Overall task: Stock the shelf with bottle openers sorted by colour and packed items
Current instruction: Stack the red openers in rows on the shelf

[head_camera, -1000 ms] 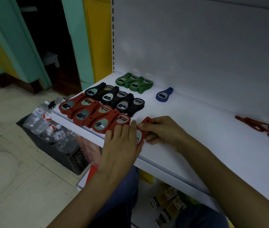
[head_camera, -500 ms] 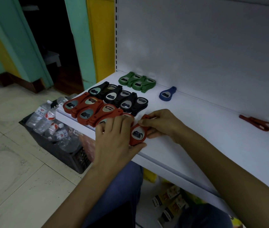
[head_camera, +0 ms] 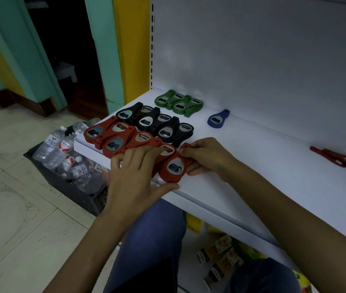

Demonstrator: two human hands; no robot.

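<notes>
My right hand (head_camera: 206,159) pinches the small red stack (head_camera: 173,169) by its handle; my left hand (head_camera: 134,176), fingers straight and gripping nothing, presses the red row (head_camera: 113,140). The stack sits at that row's right end; I fear a loose pinch fans it off the shelf (head_camera: 252,166).

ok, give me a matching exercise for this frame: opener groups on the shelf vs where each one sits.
Things:
1. green openers
2. black openers
3. blue opener
4. red stack pinched by the right hand

Places:
A. at the front edge of the shelf
B. alone near the back panel, right of the green ones
C. back-left corner
D. middle row, between two other colours

Pairs: 1-C, 2-D, 3-B, 4-A
</notes>
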